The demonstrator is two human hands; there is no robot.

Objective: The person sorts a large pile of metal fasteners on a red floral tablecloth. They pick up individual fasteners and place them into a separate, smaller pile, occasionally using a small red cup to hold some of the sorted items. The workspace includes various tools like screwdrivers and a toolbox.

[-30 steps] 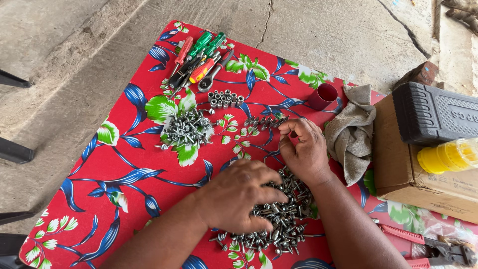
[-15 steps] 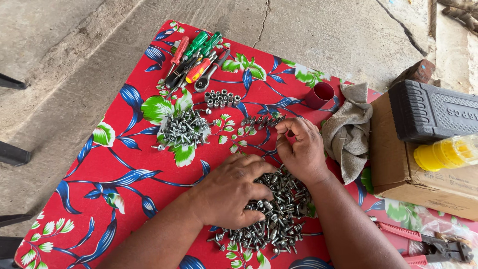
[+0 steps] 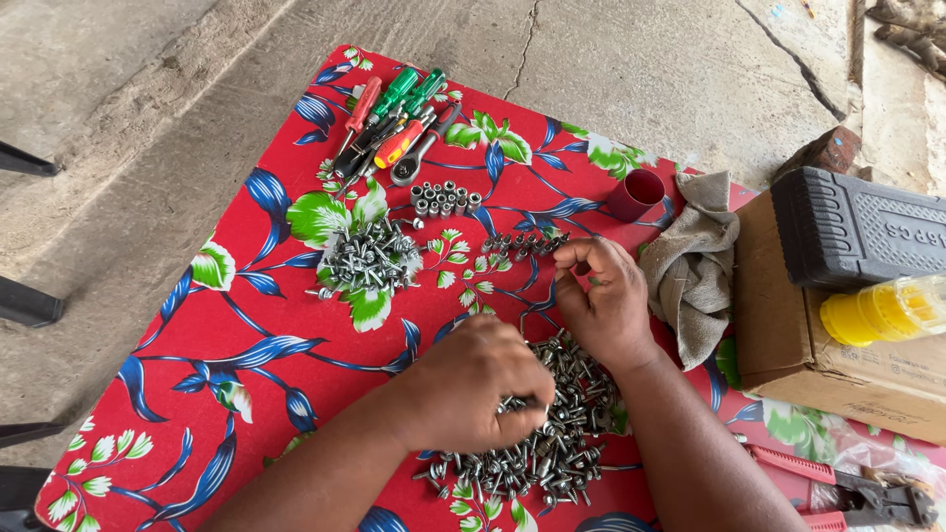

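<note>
Pinched between the left hand's point(image 3: 471, 386) curled fingertips are a few screws, taken from the near pile point(image 3: 537, 433); the exact count in the grip cannot be told. Right hand point(image 3: 603, 303) is half closed, thumb and forefinger tips pressed together just above the pile's far edge; what they nip is too small to make out.

Near pile: short silver-grey screws with broad heads, heaped loosely and pointing every way, on the red floral cloth point(image 3: 246, 296), between the two wrists.

Left hand: palm down, knuckles up, forearm entering from the bottom edge, resting on the pile's left side. Right hand: palm turned left, wrist over the pile's right side, forearm rising from the lower right.

Counts:
- screw piles: two; the second pile point(image 3: 370, 261) lies well up and left of the near pile.
- sockets point(image 3: 443, 197): one small cluster, beyond the second pile; roughly a dozen.
- bit row point(image 3: 522, 243): one, just beyond the right hand.
- screwdrivers point(image 3: 394, 118): one bundle, red and green handles, farthest from the pile.
- red cup point(image 3: 634, 194): one.
- rag point(image 3: 695, 266): one, right of the right hand.
</note>
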